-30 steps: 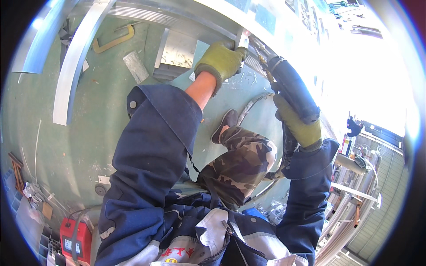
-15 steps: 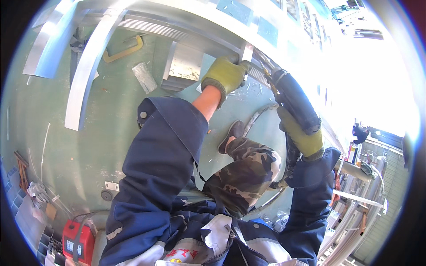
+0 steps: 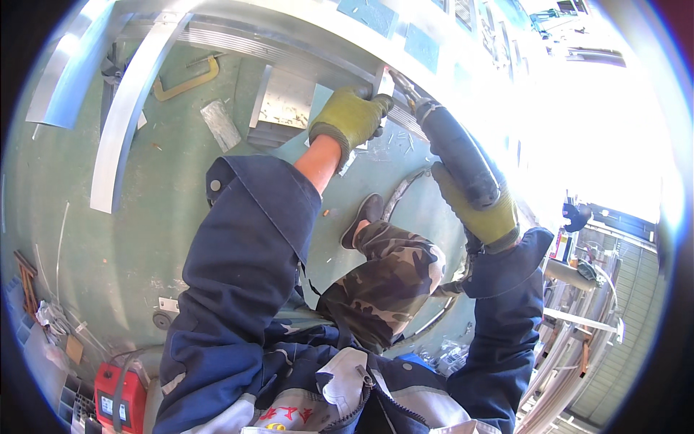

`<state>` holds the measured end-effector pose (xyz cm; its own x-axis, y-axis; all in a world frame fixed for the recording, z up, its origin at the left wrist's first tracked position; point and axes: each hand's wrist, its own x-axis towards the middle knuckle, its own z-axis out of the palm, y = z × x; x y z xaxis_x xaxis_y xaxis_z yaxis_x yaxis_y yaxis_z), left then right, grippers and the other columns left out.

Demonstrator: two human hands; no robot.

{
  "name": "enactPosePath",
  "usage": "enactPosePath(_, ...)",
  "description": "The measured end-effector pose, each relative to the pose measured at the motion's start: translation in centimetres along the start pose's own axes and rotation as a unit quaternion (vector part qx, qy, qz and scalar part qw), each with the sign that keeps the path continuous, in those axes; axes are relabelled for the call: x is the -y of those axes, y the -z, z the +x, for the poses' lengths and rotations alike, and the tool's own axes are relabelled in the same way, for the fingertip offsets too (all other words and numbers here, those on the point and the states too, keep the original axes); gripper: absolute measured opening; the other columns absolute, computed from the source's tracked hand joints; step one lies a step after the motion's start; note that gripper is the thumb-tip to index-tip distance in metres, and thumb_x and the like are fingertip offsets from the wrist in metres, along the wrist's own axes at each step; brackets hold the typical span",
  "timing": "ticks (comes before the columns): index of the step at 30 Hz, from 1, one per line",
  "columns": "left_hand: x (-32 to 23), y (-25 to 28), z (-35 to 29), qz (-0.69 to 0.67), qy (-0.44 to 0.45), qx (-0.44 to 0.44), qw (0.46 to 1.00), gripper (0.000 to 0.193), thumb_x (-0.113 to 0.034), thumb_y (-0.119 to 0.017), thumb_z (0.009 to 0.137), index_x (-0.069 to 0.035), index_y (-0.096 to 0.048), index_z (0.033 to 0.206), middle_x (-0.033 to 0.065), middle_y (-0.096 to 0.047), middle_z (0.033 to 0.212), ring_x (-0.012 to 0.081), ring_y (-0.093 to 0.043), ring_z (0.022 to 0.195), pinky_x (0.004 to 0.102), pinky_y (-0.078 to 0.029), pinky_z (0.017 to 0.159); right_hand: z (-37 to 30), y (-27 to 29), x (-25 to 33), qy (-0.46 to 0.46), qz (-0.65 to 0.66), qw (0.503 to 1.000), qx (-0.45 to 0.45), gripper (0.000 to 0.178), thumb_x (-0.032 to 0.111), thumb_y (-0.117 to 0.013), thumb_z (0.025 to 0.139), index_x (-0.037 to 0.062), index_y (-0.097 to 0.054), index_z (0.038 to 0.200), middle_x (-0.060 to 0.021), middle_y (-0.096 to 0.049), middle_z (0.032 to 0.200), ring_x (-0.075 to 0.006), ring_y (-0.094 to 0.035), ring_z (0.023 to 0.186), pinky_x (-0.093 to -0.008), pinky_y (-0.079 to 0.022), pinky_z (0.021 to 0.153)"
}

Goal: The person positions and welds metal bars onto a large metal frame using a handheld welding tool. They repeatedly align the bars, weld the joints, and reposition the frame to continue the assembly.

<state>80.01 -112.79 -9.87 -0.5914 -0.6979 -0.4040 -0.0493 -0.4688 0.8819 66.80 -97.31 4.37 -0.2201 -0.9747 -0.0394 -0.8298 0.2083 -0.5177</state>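
My left hand [image 3: 348, 117], in a yellow-green work glove, is closed round a short silver metal piece [image 3: 385, 81] at the edge of the long metal frame [image 3: 289, 18]. My gloved right hand [image 3: 486, 215] grips a dark, long-bodied power tool [image 3: 460, 148] from below and behind. Its narrow metal tip meets or nearly meets the short piece; glare hides the exact contact, and the tool's kind is not clear. Beneath the frame, near my left hand, lies a box-like metal profile [image 3: 288, 100].
Pale metal strips [image 3: 129, 119] jut from the frame at left, near a yellow C-clamp [image 3: 189, 81]. A red box [image 3: 119, 394] stands at lower left. Long profiles [image 3: 571, 347] are stacked at right. A hose [image 3: 402, 194] curves over the green floor past my shoe [image 3: 363, 219].
The view has shifted slightly, so most things sit further left. The tool has swung in, bringing its tip closer to the short metal piece. Both hands keep their holds.
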Motion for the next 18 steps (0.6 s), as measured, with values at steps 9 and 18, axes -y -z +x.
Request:
enactPosePath(9,0.4,-0.4,0.2,-0.013,-0.020,-0.025,0.999,0.031,-0.029,-0.068,0.098,0.001,-0.073,0.097,0.0084,-0.069,0.075,0.0136,-0.065,0.061,0.0309,-0.050,0.060,0.7,0.3,-0.8,0.075,-0.051,0.996,0.004,0.051,0.015,-0.075,0.088,0.0061,-0.062,0.135,-0.0147,-0.070,0.082,-0.0299,-0.071,0.070,-0.0368,-0.056,0.068)
enactPosePath(18,0.2,-0.4,-0.1,-0.027,-0.007,-0.024,0.999,0.032,-0.030,-0.069,0.098,0.001,-0.072,0.101,0.0075,-0.068,0.074,0.0136,-0.065,0.061,0.0308,-0.050,0.061,1.3,0.8,-0.1,0.075,-0.058,0.995,0.022,0.052,0.015,-0.075,0.088,0.0072,-0.060,0.138,-0.0161,-0.073,0.094,-0.0306,-0.072,0.080,-0.0369,-0.057,0.076)
